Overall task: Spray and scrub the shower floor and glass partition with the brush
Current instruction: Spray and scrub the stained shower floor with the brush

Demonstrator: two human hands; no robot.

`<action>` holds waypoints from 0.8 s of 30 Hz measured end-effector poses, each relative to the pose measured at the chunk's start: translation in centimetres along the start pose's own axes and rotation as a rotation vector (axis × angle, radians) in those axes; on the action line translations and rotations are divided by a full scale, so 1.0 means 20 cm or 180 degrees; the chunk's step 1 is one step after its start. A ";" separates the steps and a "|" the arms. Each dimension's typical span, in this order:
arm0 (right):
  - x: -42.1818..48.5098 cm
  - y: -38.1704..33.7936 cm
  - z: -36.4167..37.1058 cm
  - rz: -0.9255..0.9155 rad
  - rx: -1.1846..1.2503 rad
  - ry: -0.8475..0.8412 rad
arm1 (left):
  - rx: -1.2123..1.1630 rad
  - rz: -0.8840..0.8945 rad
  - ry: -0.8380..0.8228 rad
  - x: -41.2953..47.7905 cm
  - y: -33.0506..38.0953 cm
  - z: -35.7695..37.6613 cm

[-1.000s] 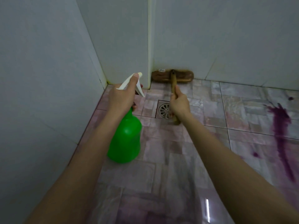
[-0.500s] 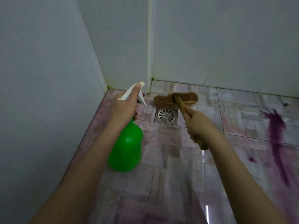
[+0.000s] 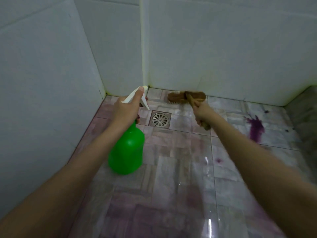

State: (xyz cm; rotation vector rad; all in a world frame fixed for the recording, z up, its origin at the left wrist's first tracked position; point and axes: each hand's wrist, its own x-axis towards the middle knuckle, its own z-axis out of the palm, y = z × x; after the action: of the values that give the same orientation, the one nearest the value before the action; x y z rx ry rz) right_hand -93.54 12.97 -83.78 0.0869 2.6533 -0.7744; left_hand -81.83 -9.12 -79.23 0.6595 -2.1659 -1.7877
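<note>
Step in hand: floor scrubbing.
- Your right hand (image 3: 203, 112) is clamped on the brush (image 3: 187, 97) handle, with the head at the floor's (image 3: 180, 169) far edge.
- Your left hand (image 3: 127, 112) grips the spray bottle (image 3: 127, 150).

Next, likely: carry the strokes towards the purple stain (image 3: 255, 127) at the right edge.

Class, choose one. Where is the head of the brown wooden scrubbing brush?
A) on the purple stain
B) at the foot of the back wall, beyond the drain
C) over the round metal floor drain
B: the brown wooden scrubbing brush has its head at the foot of the white wall, past the round metal floor drain, its handle gripped by the right hand.
</note>
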 end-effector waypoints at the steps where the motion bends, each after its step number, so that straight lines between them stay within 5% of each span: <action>1: 0.04 -0.01 -0.06 0.0044 -0.0012 -0.0114 | -0.0003 0.0002 -0.0015 -0.02 0.03 0.01; 9: -0.42 0.29 -0.43 0.0228 -0.0893 -0.1375 | 0.0203 -0.0202 -0.0582 -0.15 0.19 0.21; 16: -0.04 0.36 -0.25 -0.0219 -0.0037 -0.0111 | 0.0296 -0.0246 -0.0292 -0.14 0.23 0.41; 20: -0.28 0.59 -0.18 -0.0223 0.0130 -0.0349 | 0.0285 -0.0030 -0.0317 -0.09 0.23 0.49; 24: 0.02 0.55 -0.14 -0.0376 0.0341 0.0237 | 0.0619 0.0112 -0.0323 -0.01 0.19 0.64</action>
State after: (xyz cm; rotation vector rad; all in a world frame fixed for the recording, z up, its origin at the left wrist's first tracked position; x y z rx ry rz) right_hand -93.09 23.78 -87.27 -0.0136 2.7055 -0.9694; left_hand -88.27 2.47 -78.11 0.5794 -2.4254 -1.6401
